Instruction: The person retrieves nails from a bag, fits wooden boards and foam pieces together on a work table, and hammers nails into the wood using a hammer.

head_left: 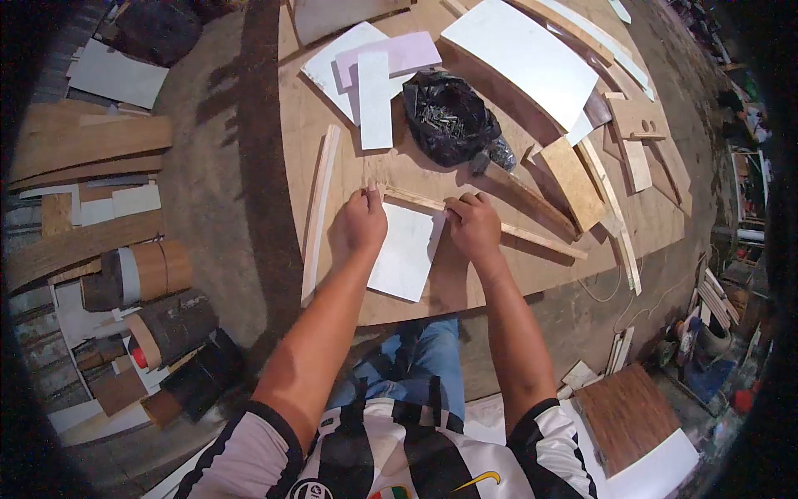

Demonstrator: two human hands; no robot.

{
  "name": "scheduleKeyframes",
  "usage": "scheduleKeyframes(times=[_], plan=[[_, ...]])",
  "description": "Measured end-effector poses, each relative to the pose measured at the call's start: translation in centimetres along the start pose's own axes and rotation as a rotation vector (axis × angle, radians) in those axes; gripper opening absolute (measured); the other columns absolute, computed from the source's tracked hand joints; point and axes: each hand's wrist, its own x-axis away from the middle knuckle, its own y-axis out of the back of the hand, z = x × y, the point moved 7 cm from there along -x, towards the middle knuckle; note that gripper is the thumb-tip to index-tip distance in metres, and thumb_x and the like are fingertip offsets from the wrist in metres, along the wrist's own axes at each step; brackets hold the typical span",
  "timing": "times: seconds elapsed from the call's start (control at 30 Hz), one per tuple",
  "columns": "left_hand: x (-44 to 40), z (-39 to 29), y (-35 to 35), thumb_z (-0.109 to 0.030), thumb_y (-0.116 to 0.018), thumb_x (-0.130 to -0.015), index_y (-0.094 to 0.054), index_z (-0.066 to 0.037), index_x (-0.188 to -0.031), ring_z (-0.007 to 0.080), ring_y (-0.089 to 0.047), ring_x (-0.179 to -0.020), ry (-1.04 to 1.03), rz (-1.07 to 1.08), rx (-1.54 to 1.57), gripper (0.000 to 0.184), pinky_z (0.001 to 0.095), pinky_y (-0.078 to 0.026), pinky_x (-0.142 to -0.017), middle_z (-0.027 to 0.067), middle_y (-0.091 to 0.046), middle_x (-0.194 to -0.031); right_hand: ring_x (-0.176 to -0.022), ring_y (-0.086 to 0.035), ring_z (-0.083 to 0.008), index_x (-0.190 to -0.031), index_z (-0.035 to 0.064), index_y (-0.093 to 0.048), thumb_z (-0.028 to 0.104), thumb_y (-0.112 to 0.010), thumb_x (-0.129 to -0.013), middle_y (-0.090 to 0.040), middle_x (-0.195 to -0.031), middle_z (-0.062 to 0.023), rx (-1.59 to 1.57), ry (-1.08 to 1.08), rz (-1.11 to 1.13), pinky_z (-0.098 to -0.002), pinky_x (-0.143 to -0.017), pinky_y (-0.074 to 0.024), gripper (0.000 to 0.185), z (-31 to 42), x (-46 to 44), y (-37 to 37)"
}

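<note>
A thin wooden strip (414, 198) lies along the far edge of a small white board (406, 254) on the plywood tabletop. My left hand (366, 220) is closed at the strip's left end and the board's far left corner, thumb on top. With bent fingers, my right hand (474, 223) grips the strip near the board's far right corner. Past that hand, the strip continues to the right. Just beyond my hands sits a black plastic bag (424, 145) holding many nails (445, 121). A hammer (532, 200) with a wooden handle lies right of the bag.
Another wooden strip (320, 216) lies to the left. White panels (376, 100), a pink board (407, 54), a large curved white panel (524, 62) and a wooden block (573, 183) occupy the far side and right. Stacked boards (91, 150) stand on the floor at left.
</note>
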Motion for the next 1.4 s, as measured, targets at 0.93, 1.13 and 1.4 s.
scheduleKeyframes(times=[0.93,1.13,1.4], plan=[[7.6,2.2,5.3,-0.048,-0.066,-0.095,-0.073,-0.004,-0.110,0.0364,-0.067,-0.104,-0.199,0.129,-0.189,0.048,0.0447,-0.053,-0.089,0.0176,-0.069,-0.109,-0.089,-0.069,-0.0335,-0.110,0.0223,-0.077,0.026,-0.074,-0.082,-0.072,-0.095,-0.0115,-0.026,-0.174,0.191,-0.0473,-0.077,-0.0563,0.028,-0.6,-0.2,0.3],[7.8,2.5,5.2,-0.050,-0.063,-0.096,-0.072,-0.005,-0.115,0.0377,-0.067,-0.105,-0.167,0.149,-0.127,0.050,0.0451,-0.053,-0.091,0.0184,-0.069,-0.115,-0.091,-0.069,-0.0343,-0.113,0.0229,-0.076,0.023,-0.074,-0.083,-0.071,-0.095,-0.0133,-0.041,-0.214,0.227,-0.0478,-0.079,-0.0561,0.030,-0.6,0.0,0.1],[9.6,4.6,4.5,-0.034,-0.073,-0.092,-0.069,0.007,-0.117,0.0443,-0.066,-0.104,-0.080,0.191,0.142,0.048,0.0467,-0.052,-0.089,0.0279,-0.069,-0.110,-0.094,-0.068,-0.0369,-0.114,0.0147,-0.073,0.023,-0.075,-0.083,-0.068,-0.100,-0.0162,-0.015,-0.274,0.256,-0.0478,-0.081,-0.0553,0.032,0.4,2.9,2.0]])
